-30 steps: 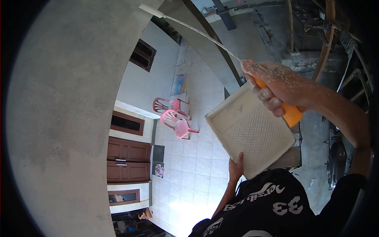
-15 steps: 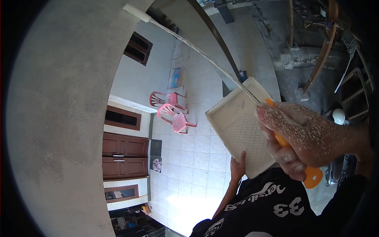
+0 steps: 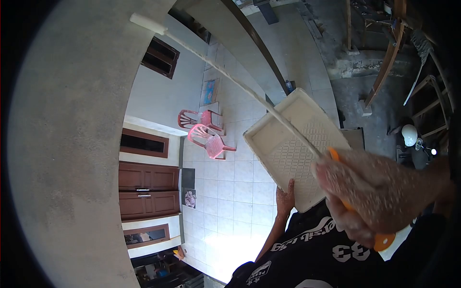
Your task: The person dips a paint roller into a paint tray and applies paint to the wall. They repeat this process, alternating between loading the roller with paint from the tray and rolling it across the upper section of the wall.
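Note:
My right hand [image 3: 370, 192], speckled with paint spatter, is closed around the orange handle of a paint roller [image 3: 254, 94]. The long, paint-crusted rod runs to the upper left and ends in a small cream roller sleeve [image 3: 146, 23]. That sleeve lies in front of the grey plastered surface; whether it touches cannot be told. Below the rod, my left hand [image 3: 286, 199] grips the edge of a cream paint tray [image 3: 264, 144], its thumb over the rim and its other fingers hidden beneath. The tray has a ridged grid and a coating of pale paint, and is held tilted before my black shirt.
A broad grey plastered surface [image 3: 72, 144] fills the left side. Beyond are two pink plastic chairs [image 3: 210, 141] on a pale tiled floor [image 3: 221, 187], and brown double doors [image 3: 149, 187]. Wooden posts [image 3: 386, 67] and a white helmet [image 3: 409, 135] by a motorbike are at right.
My right hand has moved slightly downward, and the roller sleeve has shifted left and a little down across the view. The tray has shifted slightly left, still in my left hand.

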{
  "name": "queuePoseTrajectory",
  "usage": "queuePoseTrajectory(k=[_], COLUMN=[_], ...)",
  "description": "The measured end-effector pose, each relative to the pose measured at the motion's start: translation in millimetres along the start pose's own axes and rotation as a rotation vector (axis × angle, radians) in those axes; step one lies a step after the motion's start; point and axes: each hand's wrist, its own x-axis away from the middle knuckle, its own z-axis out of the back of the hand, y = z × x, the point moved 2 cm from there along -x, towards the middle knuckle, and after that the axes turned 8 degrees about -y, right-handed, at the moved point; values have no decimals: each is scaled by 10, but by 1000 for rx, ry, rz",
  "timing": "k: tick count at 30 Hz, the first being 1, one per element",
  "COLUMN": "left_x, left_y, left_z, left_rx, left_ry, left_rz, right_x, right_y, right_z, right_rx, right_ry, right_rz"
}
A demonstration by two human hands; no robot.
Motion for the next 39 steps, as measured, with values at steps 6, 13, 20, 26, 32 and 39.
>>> queuePoseTrajectory(k=[6, 13, 20, 26, 32, 39], left_x=[31, -18, -7, -7, 43, 27], left_y=[32, -83, -51, 50, 110, 41], left_z=[19, -46, -16, -7, -25, -24], left_rx=[-157, 30, -1, 19, -10, 12], left_ry=[14, 24, 29, 21, 39, 3], left_rz=[-110, -40, -4, -63, -26, -21], right_x=[7, -11, 151, -298, -760, -239], right_y=[-155, -256, 55, -733, -1634, -860], right_z=[-54, 42, -256, 55, 171, 183], right_rx=[96, 177, 72, 490, 951, 415], right_ry=[81, 175, 165, 265, 576, 213], right_rz=[8, 7, -66, 48, 111, 63])
